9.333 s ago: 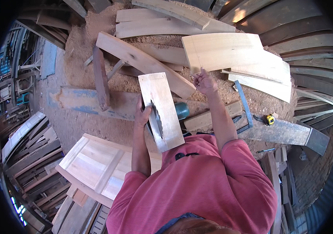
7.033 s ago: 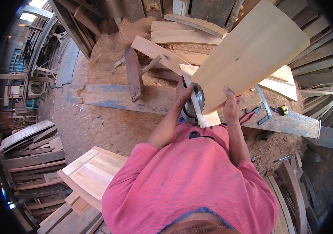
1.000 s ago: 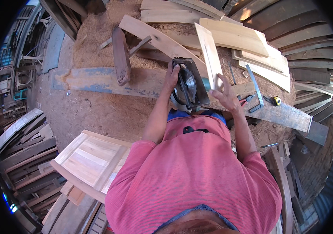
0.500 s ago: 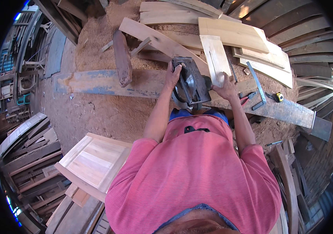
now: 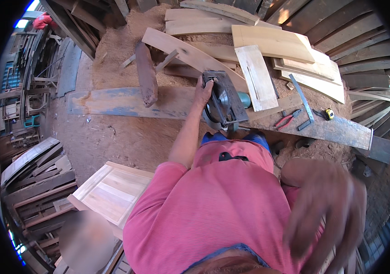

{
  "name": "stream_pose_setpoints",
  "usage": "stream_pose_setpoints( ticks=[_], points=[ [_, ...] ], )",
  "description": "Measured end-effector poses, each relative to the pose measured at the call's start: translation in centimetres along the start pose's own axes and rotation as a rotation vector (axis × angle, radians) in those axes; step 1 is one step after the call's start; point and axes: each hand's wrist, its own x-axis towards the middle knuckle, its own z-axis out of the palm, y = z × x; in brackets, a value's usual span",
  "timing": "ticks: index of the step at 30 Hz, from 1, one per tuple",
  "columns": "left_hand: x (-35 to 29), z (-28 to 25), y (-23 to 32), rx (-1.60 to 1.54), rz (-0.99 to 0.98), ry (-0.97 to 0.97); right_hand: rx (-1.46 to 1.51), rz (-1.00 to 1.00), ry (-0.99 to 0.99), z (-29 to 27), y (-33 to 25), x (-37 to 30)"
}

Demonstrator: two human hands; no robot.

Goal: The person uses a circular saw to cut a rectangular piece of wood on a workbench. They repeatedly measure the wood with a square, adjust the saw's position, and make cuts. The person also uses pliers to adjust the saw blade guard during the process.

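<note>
My left hand (image 5: 202, 91) is closed on the edge of a circular saw (image 5: 226, 98), whose dark base plate faces up. The saw's teal motor housing shows at its right side, and its blade can be seen through the plate's slot. Raised close to the camera at the lower right, my right hand (image 5: 325, 205) is blurred, with its fingers hanging apart and nothing in them. A short pale board (image 5: 256, 75) with a slot-like mark lies just right of the saw.
Pliers (image 5: 288, 119) with red handles, a blue square (image 5: 302, 102) and a yellow tape measure (image 5: 328, 114) lie on a long plank (image 5: 332, 131) at the right. Loose boards (image 5: 272, 42) cover the sawdust ahead. A framed wooden panel (image 5: 110, 192) lies at the lower left.
My right hand has left the short pale board beside the saw and come up toward the camera at the lower right. My left hand stays on the circular saw.
</note>
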Motion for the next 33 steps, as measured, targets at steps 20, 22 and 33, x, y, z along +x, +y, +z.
stream_pose_setpoints(
  ticks=[20,22,33],
  points=[
    [-1.0,-0.9,-0.5,0.393,0.033,0.155,-1.372,1.644,1.518,-1.5,-2.4,-47.3],
    [-0.8,-1.0,-1.7,0.306,0.002,0.175,-1.482,1.690,1.650,-2.2,-0.3,-56.1],
    [-1.2,1.0,0.4,0.168,-0.007,0.143,-1.238,2.087,1.810,-4.9,1.3,-51.2]
  ],
)
